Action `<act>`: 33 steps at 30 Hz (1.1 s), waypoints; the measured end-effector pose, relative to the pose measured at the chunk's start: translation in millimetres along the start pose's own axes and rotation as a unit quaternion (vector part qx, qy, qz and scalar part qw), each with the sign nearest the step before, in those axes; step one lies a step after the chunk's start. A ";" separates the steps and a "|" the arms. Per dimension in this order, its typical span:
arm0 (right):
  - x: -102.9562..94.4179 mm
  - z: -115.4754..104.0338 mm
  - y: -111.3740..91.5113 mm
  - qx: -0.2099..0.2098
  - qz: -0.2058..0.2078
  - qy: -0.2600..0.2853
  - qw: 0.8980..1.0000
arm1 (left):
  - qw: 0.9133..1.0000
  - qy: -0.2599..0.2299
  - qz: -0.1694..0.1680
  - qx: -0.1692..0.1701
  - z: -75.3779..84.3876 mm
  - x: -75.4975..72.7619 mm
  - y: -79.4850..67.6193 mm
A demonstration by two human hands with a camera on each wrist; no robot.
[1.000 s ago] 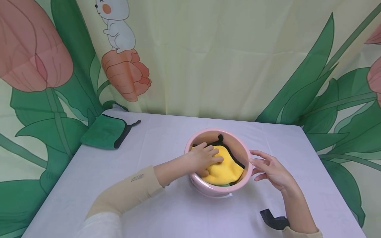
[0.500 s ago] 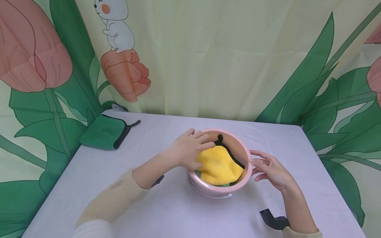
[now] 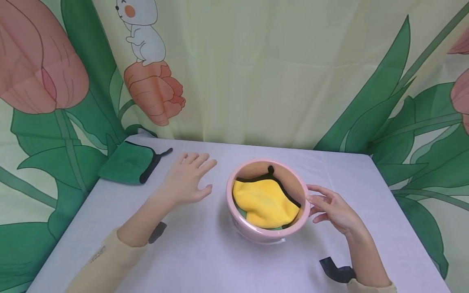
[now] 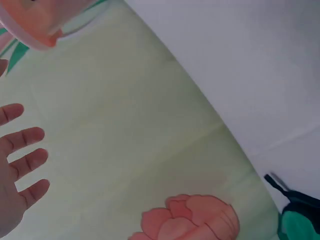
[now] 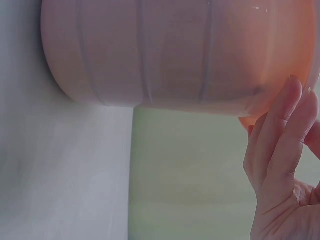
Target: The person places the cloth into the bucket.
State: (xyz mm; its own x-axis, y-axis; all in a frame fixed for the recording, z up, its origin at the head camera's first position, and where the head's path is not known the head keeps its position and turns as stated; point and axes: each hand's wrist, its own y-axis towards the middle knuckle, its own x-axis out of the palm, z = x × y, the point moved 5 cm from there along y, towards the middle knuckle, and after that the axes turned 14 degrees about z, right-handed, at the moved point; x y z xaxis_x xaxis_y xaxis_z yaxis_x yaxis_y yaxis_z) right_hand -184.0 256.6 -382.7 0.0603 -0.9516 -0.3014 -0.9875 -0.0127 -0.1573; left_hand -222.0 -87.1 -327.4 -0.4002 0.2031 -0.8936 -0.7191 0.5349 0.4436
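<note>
A pink bucket [image 3: 231,207] stands upright on the table, right of the middle in the head view. Inside it lies a yellow cloth [image 3: 271,203] with black edging and a black loop; a bit of green shows beneath. My right hand [image 3: 337,211] is at the bucket's right side, thumb and fingertips at the rim, lightly holding it. The right wrist view has the same right hand [image 5: 285,155] beside the bucket wall [image 5: 170,55]. My left hand [image 3: 188,179] is above the table, fingers spread and holding nothing, between the bucket and a green cloth [image 3: 128,162].
The green cloth, with black edging and a loop, lies at the far left corner of the white-covered table [image 3: 205,260]. A printed curtain [image 3: 256,81] hangs behind the table. The bucket's thin white handle [image 3: 264,243] is lowered at its front.
My left hand has come off the yellow cloth, out of the bucket and leftward toward the green cloth. The right hand, the bucket and the green cloth have stayed where they were.
</note>
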 end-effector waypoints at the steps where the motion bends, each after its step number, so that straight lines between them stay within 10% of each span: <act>1: 0.0 -0.3 -0.2 0.000 0.001 -0.001 1.000 | 1.000 0.005 -0.002 -0.012 -6.5 1.2 -3.5; 19: 0.0 3.3 1.9 0.021 0.011 -0.012 1.000 | 0.980 0.020 -0.023 -0.198 -140.7 36.5 -78.9; 33: -0.3 2.1 1.0 0.021 0.013 -0.016 1.000 | 0.957 -0.003 -0.026 -0.290 -206.9 57.0 -136.5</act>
State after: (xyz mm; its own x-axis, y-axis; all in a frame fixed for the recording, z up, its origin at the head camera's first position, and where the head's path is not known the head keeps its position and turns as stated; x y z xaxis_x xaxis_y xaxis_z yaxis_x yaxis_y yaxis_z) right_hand -184.7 257.5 -384.8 0.0395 -0.9414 -0.3349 -0.9817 0.0260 -0.1887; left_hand -264.2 -318.2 -424.8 -0.3535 0.1944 -0.9150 -0.9328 0.0003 0.3605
